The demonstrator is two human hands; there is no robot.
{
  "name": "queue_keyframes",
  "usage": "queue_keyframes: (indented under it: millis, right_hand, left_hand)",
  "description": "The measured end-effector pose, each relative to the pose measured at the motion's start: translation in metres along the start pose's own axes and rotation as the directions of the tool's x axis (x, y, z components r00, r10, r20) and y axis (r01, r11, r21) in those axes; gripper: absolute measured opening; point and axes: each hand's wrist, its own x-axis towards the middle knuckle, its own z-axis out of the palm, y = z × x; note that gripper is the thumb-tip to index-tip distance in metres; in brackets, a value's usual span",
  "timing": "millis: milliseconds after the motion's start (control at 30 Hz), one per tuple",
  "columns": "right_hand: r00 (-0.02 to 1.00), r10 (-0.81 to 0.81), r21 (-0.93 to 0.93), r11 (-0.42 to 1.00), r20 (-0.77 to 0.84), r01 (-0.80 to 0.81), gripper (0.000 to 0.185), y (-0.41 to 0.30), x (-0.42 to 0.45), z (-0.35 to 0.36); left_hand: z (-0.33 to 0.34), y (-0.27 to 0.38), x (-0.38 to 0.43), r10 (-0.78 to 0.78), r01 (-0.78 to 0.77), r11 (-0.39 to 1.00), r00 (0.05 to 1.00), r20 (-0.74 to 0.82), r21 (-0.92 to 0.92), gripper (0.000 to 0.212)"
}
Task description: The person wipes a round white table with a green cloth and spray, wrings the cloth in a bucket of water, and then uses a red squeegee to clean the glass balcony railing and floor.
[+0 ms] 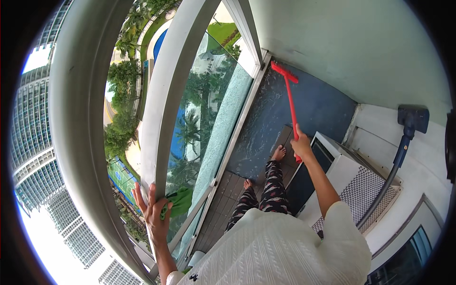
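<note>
My right hand (302, 144) grips the handle of a red long-handled scrub brush (290, 96). Its bristled head rests on the wet dark floor (313, 96), close to the corner by the railing base and the wall. On the other side, my left hand (155, 208) lies on the white metal railing (160, 142), thumb side toward the glass. A green cloth (181, 203) is bunched under its fingers and thumb and hangs over the inner side of the rail. Suds or water streaks spread along the floor beside the glass panel (213, 107).
An air-conditioner outdoor unit (356, 178) stands to my right. A vacuum-type floor head (413, 119) on a tube rises beside the wall. Brown deck tiles (217, 203) lie under my bare feet (279, 153). Past the thick outer rail (76, 124) is a long drop to trees and buildings.
</note>
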Motion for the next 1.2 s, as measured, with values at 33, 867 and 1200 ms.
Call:
queue_keyframes:
  millis: [33,867,1200]
  right_hand:
    - [0.996,-0.044,-0.053,0.998,-0.072,0.041,0.069,-0.012,0.044,-0.002]
    - [0.97,0.212,0.361,0.901,0.119,-0.241,0.071,0.058,-0.076,-0.026]
    - [0.776,0.559,0.621,0.728,-0.291,-0.291,0.049,0.097,0.134,0.044]
  left_hand:
    - [0.002,0.0,0.001,-0.001,0.001,1.0,1.0,-0.004,-0.005,0.027]
    - [0.001,-0.003,-0.003,0.015,-0.015,1.0,1.0,-0.005,-0.002,0.01]
    - [0.005,-0.001,-0.002,0.01,-0.013,0.999,0.998,-0.067,-0.04,0.015]
